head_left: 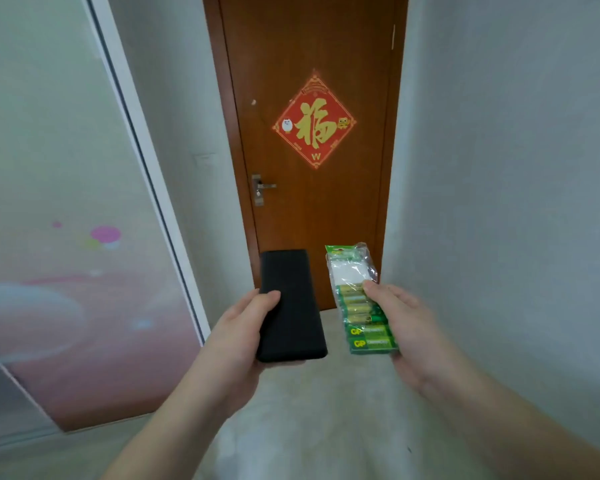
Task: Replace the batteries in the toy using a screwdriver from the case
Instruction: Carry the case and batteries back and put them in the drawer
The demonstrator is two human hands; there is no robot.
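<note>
A flat black case (290,303) is held out in front of me by my left hand (238,337), thumb on top near its left edge. My right hand (413,327) grips a clear plastic pack of green and gold batteries (359,306), thumb pressed on the pack's middle. The case is shut, so whatever is inside is hidden. Both items hover side by side above the floor, a small gap between them. No toy is in view.
A closed brown wooden door (312,209) with a red diamond decoration (314,121) and a metal handle (262,187) stands straight ahead. A frosted sliding glass panel (59,220) lines the left side, a pale wall (516,202) the right. Light floor (309,427) below.
</note>
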